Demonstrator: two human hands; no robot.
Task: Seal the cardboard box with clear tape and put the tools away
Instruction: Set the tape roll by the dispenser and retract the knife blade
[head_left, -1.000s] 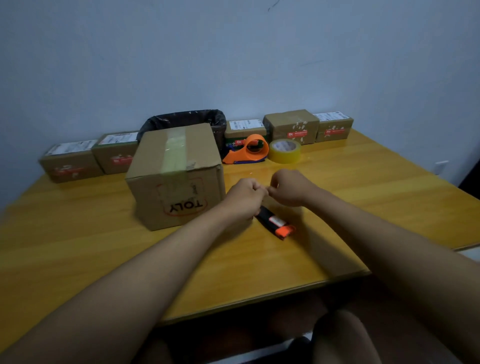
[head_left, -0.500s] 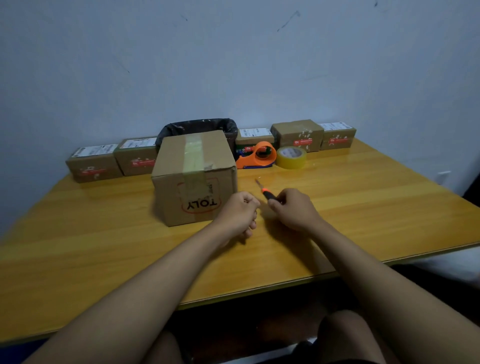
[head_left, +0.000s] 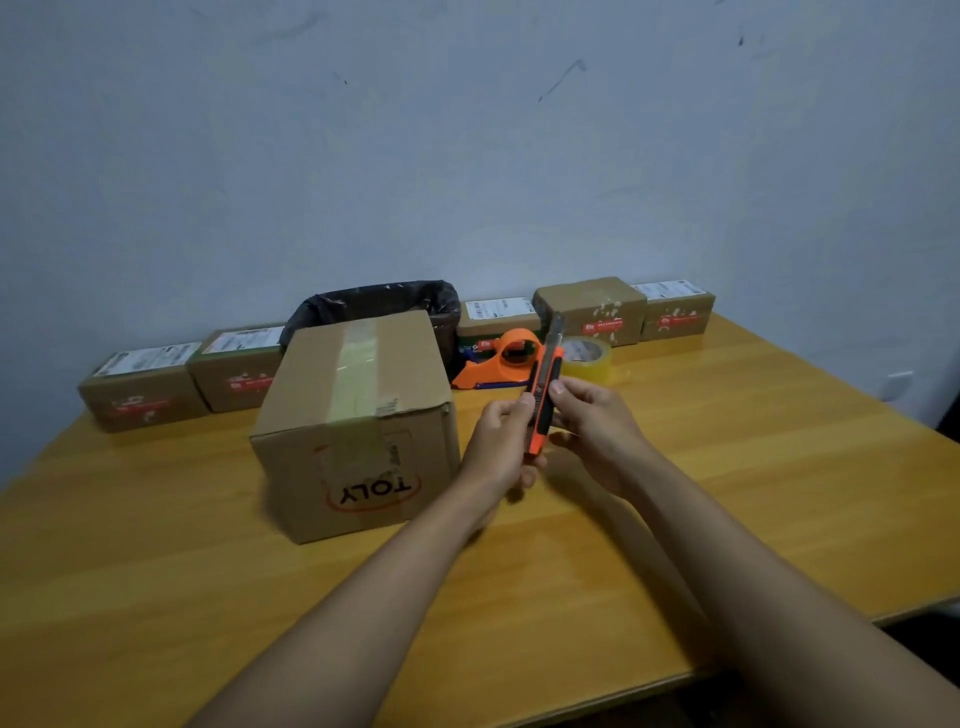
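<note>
A cardboard box (head_left: 358, 421) printed "TOLY" upside down stands on the wooden table (head_left: 727, 467), with a strip of clear tape over its top and down its front. Right of it, an orange and black utility knife (head_left: 544, 395) is held upright above the table, blade out at the top. My left hand (head_left: 501, 441) grips its lower handle. My right hand (head_left: 592, 421) pinches the middle of it from the right. Behind the knife lie an orange tape dispenser (head_left: 498, 364) and a roll of clear tape (head_left: 589, 358).
A black-lined bin (head_left: 374, 304) stands behind the box. Several small sealed parcels line the wall: two at the left (head_left: 145, 384), others at the right (head_left: 592, 309). The table's near edge runs along the bottom right.
The knife lay on the table a second ago. Both hands have lifted it upright between them, and its blade is now extended. The camera has tilted up.
</note>
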